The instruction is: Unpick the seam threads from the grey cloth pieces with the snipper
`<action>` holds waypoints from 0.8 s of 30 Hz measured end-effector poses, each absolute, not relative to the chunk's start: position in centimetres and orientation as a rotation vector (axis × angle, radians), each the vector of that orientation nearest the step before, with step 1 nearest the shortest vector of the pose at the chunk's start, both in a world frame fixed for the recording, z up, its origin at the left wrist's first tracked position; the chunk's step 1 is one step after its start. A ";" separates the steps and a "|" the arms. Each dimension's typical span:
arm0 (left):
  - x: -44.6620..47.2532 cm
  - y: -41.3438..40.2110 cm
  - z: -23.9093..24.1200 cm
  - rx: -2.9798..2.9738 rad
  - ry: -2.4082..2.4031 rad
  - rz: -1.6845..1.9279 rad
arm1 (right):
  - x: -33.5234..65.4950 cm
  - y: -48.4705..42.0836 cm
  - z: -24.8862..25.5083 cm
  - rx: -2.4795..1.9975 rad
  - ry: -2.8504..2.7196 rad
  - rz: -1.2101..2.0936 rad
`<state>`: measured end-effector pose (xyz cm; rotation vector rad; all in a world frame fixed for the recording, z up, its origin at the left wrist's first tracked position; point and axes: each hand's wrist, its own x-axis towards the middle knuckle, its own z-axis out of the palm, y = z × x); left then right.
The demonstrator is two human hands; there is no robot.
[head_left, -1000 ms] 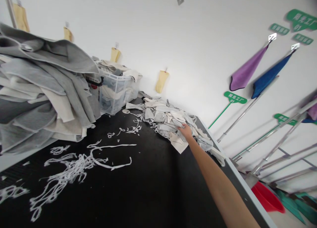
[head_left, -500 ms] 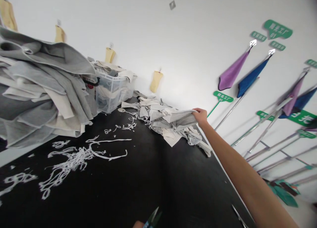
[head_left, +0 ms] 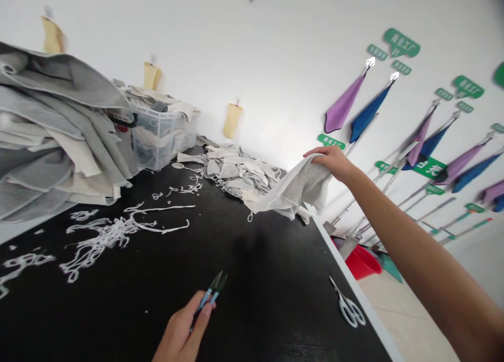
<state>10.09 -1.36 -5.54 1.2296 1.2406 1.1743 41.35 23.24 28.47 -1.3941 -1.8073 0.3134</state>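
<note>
My right hand (head_left: 333, 160) pinches the top edge of a grey cloth (head_left: 297, 189) with a pale border, which hangs down over the right end of a heap of small grey and off-white cloths (head_left: 236, 168). A small thread loop dangles from its lower left corner. Low in the middle, my left hand (head_left: 185, 325) is closed around blue-handled thread snips (head_left: 207, 299), whose blades stand apart and point up and away from me. Nothing lies between the blades.
White-handled scissors (head_left: 350, 309) lie by the right edge of the black table (head_left: 252, 262). Thread scraps (head_left: 110, 236) are strewn at left. Stacked grey cloths (head_left: 59, 141) and a filled clear bin (head_left: 161, 134) stand behind. Beyond the edge are a red bucket (head_left: 362, 262) and mops.
My right hand has lifted the grey cloth off the heap and brought it nearer. My left hand with the snips has come further into view. The view has turned to the right.
</note>
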 end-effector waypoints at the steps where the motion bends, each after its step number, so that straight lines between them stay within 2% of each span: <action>1: 10.1 -1.3 -5.7 1.170 1.184 1.189 | 41.2 21.9 28.8 -1.397 -1.824 0.336; 6: 10.7 -1.0 -4.9 0.977 0.793 1.271 | 40.1 14.7 30.3 -1.369 -1.887 0.448; 13: 12.8 -0.2 2.4 0.956 0.495 1.303 | 37.6 6.2 30.0 -1.368 -1.988 0.440; 17: 13.5 0.8 6.3 1.268 0.601 1.505 | 37.2 3.6 29.2 -1.348 -1.995 0.506; 22: 15.6 0.0 9.1 1.720 0.810 1.230 | 36.5 1.8 28.2 -1.357 -1.999 0.536; 24: 16.2 -0.3 9.2 1.771 0.858 1.272 | 36.3 1.2 28.1 -1.372 -1.985 0.532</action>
